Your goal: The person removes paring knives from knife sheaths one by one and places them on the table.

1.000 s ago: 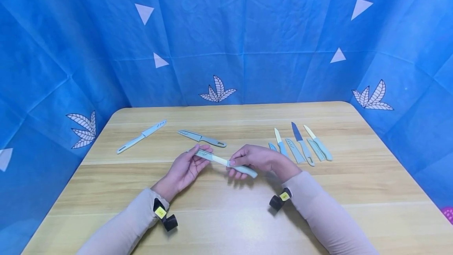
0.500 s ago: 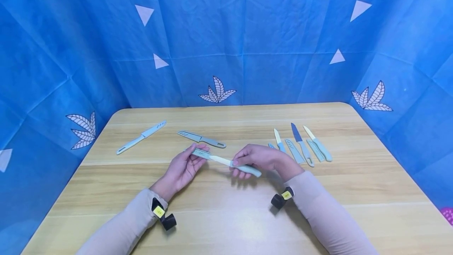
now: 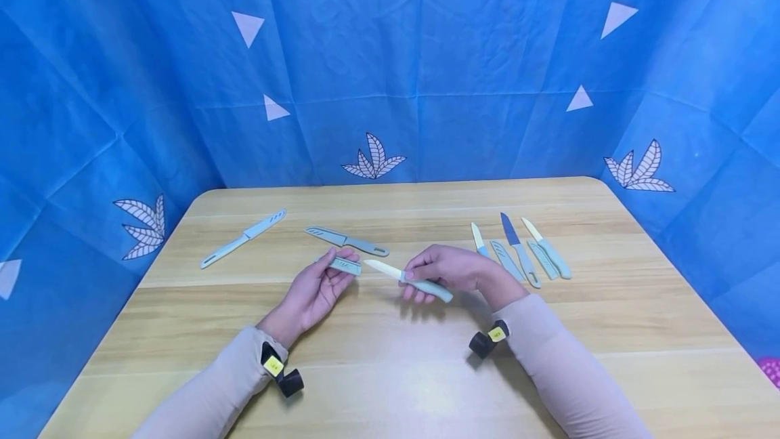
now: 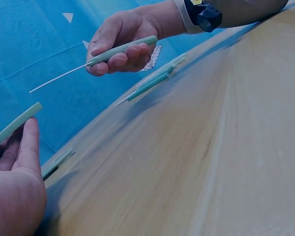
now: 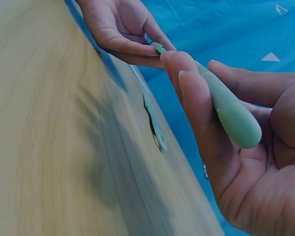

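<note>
In the head view my right hand [image 3: 441, 269] grips a small knife [image 3: 429, 289] by its pale green handle, its whitish blade bare and pointing left. My left hand [image 3: 317, 292] pinches a pale green knife sheath [image 3: 345, 265] between thumb and fingers. A short gap parts the blade tip from the sheath's mouth. Both things are held above the table, as the left wrist view shows with the knife handle [image 4: 123, 50] and the sheath [image 4: 17, 125]. The right wrist view has the handle's rounded butt [image 5: 241, 125] close up, the blade hidden behind the fingers.
Two sheathed knives lie behind my left hand: a light blue one [image 3: 244, 238] and a grey-blue one [image 3: 347, 240]. Beyond my right hand lie bare knives, one with a dark blue blade [image 3: 510, 227], and loose sheaths [image 3: 507, 260]. A blue curtain [image 3: 420, 66] hangs behind the wooden table [image 3: 390, 385].
The knife has come out of the sheath: my right hand has drawn it slightly to the right, baring the whole blade. My left hand stays nearly in place with the sheath.
</note>
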Tool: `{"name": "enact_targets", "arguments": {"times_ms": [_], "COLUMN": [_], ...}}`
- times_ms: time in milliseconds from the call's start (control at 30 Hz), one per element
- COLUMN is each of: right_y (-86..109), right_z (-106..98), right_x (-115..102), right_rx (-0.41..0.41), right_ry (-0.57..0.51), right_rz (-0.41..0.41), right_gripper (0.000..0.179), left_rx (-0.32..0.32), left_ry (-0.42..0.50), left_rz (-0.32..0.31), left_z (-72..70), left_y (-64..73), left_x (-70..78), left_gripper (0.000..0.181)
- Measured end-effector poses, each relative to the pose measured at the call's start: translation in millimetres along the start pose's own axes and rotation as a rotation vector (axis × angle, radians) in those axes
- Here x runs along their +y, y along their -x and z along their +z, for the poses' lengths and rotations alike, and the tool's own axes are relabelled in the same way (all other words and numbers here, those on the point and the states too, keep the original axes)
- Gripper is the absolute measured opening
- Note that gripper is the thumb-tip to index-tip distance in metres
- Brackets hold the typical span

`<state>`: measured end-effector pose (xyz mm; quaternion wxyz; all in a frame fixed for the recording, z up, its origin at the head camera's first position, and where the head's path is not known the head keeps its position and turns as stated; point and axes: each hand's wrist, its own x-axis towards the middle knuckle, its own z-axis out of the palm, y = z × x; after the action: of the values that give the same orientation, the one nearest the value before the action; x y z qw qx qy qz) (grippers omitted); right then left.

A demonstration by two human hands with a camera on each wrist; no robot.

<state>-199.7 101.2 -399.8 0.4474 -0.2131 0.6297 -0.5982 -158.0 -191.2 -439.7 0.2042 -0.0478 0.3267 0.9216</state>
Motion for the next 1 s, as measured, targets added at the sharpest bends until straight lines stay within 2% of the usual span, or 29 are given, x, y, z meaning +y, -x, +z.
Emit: {"name": "enact_targets", "arguments": {"times_ms": [167, 333, 600, 867, 1000], "right_y": [-0.1, 0.6, 2.4, 3.6, 5.3], "right_z": [-0.3, -1.8, -4.5, -4.9, -6.6], "right_x": [-1.5, -1.9, -1.9, -4.9, -6.5], "right_rx": [0.008, 0.028, 0.07, 0.12, 0.151], "right_ry": [0.007, 0.024, 0.066, 0.065, 0.096], "right_rz": [-0.011, -0.011, -0.021, -0.032, -0.04], "right_gripper": [0.035, 0.033, 0.034, 0.036, 0.037], "left_rx": [0.023, 0.013, -0.041, -0.17, -0.151], "left_ry": [-0.007, -0.018, -0.05, -0.156, -0.165], "left_rz": [-0.001, 0.013, 0.026, 0.005, 0.003], "left_z": [-0.4, 1.0, 3.4, 2.6, 2.8], "left_y": [2.1, 3.6, 3.5, 2.6, 2.3], "left_x": [0.6, 0.4, 0.8, 3.7, 6.3], "left_gripper": [0.051, 0.053, 0.047, 0.055, 0.052]}}
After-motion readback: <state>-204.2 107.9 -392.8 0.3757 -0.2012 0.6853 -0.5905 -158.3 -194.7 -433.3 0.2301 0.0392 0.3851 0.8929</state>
